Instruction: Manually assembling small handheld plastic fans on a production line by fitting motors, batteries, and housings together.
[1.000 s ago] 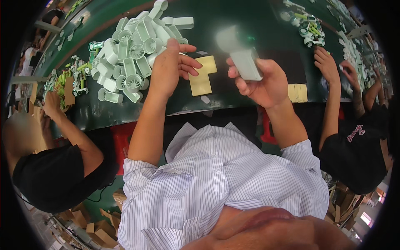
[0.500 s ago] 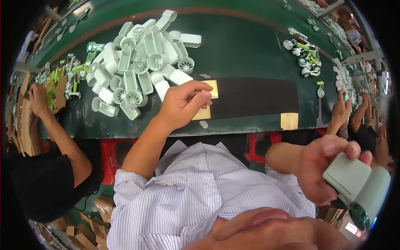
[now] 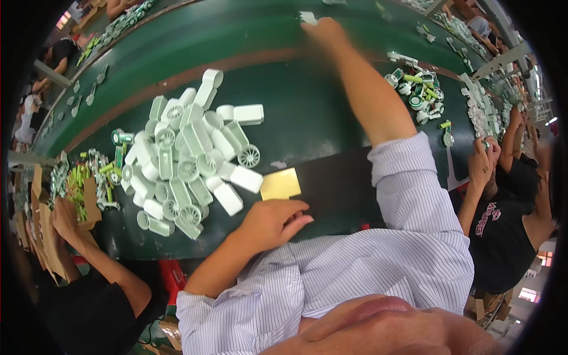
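My right arm stretches away from me over the table to the green belt beyond. At its end my right hand point(image 3: 329, 36), smeared by motion, has its fingers on a pale green plastic housing point(image 3: 307, 18); only part of that piece shows. My left hand point(image 3: 273, 223) rests near the table's front edge with fingers curled in and no object visible in it. Just beyond it lies a yellow pad point(image 3: 280, 184) on a dark mat point(image 3: 331, 177). A large heap of pale green plastic housings point(image 3: 190, 139), many with spoked round ends, lies left of the mat.
Small assemblies with green cells point(image 3: 419, 94) lie in a pile at the right. A cardboard box point(image 3: 90, 201) of similar parts stands at the left, by a co-worker's hand point(image 3: 66, 222). Another co-worker's hands point(image 3: 484, 160) are at the right. Loose parts lie on the green belt point(image 3: 236, 41).
My right hand has gone from close beside my face out to the far belt, with a pale green housing. The view has shifted; my left hand stays curled near the yellow pad.
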### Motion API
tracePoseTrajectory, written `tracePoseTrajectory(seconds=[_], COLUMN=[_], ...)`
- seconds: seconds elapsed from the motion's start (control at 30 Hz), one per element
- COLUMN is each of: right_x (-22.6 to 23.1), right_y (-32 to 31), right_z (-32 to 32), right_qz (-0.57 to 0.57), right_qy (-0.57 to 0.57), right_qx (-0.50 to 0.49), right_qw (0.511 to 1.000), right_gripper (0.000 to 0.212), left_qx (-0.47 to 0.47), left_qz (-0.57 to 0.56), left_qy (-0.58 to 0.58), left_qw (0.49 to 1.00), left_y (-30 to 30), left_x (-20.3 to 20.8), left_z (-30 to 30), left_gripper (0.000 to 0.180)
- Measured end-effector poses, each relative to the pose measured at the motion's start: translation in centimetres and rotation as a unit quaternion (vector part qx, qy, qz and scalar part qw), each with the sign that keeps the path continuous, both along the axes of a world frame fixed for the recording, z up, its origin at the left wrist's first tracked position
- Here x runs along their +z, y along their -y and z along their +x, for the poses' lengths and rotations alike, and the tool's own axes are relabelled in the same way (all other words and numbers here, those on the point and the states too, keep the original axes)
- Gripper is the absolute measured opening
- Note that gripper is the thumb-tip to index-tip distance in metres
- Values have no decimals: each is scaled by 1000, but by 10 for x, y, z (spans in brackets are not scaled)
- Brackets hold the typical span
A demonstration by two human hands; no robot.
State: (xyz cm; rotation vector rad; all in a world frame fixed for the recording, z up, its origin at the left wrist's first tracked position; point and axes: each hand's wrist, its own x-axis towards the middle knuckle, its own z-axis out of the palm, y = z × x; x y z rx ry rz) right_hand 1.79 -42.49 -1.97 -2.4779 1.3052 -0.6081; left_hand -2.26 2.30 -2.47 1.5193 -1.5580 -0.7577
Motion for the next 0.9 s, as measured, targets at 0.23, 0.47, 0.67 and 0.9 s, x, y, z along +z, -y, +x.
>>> tracePoseTrajectory(seconds=[0.23, 0.47, 0.67, 0.9], right_x=[-8, 39, 9, 5], right_y=[36, 181, 226, 340], right_z=[39, -57, -78, -94], right_qz=[26, -115, -102, -88], right_qy=[-74, -324, -387, -351], right_qx=[-12, -21, 89, -40], right_qw=[997, 939, 912, 932], right_gripper=[62, 25, 25, 34], left_qx=[8, -27, -37, 3], left_qz=[31, 55, 88, 60], left_qy=[-8, -62, -85, -54], left_qw=[999, 996, 992, 997], left_y=[9, 25, 23, 19], left_x=[-4, 0, -8, -4], left_z=[3, 8, 15, 18], left_gripper=[25, 27, 29, 31])
